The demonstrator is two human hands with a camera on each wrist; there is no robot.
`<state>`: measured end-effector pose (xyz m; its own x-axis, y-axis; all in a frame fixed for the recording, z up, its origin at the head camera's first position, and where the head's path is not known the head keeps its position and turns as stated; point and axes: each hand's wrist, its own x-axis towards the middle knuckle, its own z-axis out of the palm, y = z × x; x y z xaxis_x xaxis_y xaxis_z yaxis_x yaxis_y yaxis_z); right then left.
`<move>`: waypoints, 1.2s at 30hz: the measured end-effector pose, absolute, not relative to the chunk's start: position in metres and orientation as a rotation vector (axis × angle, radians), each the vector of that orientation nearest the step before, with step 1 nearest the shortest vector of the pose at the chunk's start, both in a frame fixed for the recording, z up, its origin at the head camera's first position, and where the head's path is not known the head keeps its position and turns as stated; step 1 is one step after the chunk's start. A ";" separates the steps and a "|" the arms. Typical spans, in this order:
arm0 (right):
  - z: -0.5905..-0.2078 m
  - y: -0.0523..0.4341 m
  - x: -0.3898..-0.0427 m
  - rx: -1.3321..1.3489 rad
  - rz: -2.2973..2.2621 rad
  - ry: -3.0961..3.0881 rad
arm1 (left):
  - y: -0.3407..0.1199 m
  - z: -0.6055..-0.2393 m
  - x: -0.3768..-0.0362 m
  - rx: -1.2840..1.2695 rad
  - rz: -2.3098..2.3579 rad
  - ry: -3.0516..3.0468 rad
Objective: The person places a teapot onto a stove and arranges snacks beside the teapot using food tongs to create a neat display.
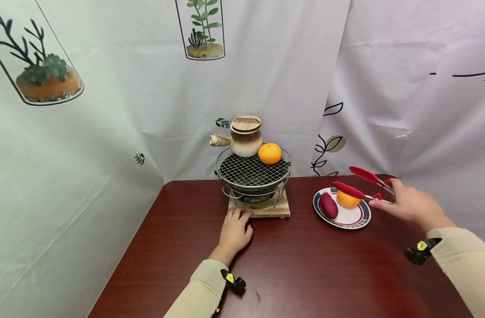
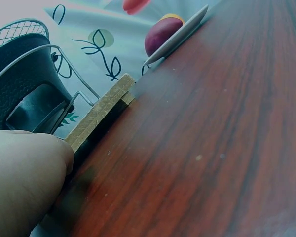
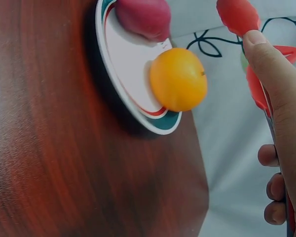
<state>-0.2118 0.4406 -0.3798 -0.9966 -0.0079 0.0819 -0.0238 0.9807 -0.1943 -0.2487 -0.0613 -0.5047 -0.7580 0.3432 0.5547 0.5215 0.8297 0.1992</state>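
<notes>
Right hand (image 1: 407, 203), at the right of the head view, grips a pair of red tongs (image 1: 359, 183) with thumb and curled fingers; the tongs' two arms stand apart, their tips over the far edge of a plate (image 1: 359, 219) right of centre. On that plate lie an orange (image 1: 347, 199), just under the lower tong tip, and a purple sweet potato (image 1: 328, 205) to its left; in the right wrist view the two sit close together, and I cannot tell whether the tongs touch the orange. Left hand (image 1: 233, 232), low in the middle of the frame, rests on the dark red worktop (image 1: 298, 269) with fingers relaxed and holding nothing, its fingertips against the front edge of a wooden board (image 1: 280, 212). On the board stands a small round grill (image 1: 253, 174) with a wire mesh top. On the mesh, toward the back, sit a ceramic pot (image 1: 245, 136) with a wooden lid and side handle and, touching it on the right, a second orange (image 1: 269, 153). White curtains printed with plants hang behind the worktop.
</notes>
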 end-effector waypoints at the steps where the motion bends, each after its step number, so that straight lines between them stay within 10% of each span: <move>1: -0.381 0.441 -0.211 0.019 0.305 -3.047 | -0.061 -0.505 -0.249 -0.635 -0.468 -2.502; 36: -0.435 0.445 -0.215 0.000 0.225 -3.076 | -0.062 -0.505 -0.248 -0.631 -0.426 -2.531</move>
